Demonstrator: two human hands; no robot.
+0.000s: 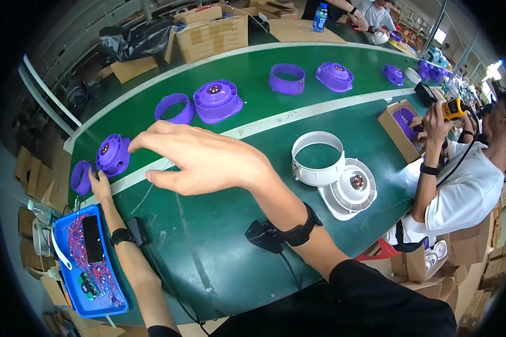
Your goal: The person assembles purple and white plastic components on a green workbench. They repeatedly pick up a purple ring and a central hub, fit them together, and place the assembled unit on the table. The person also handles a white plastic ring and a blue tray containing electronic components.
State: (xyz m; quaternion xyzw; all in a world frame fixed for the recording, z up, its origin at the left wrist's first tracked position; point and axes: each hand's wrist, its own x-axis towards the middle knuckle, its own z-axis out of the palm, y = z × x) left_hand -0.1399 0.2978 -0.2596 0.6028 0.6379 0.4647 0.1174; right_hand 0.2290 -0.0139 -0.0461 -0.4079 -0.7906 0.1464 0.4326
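At the far left of the green table, a purple motor housing (113,155) with a dark round centre stands beside a purple ring (81,178). My left hand (100,186) reaches in just below them, fingers stretched out by the ring and the housing's lower edge; whether they touch is hard to tell. From the right, my right hand (205,157) stretches across the table with fingers extended and thumb apart. Its fingertips are close to the housing's right side, and nothing is in its grasp. Both wrists wear black straps with small cabled devices.
A blue tray (98,303) holds red wires, a phone and a green circuit board. A white ring (319,174) leans against a white housing (351,188). More purple parts (217,101) line the far strip. At the right, a co-worker grips a yellow power tool (454,109) above an open carton (396,132).
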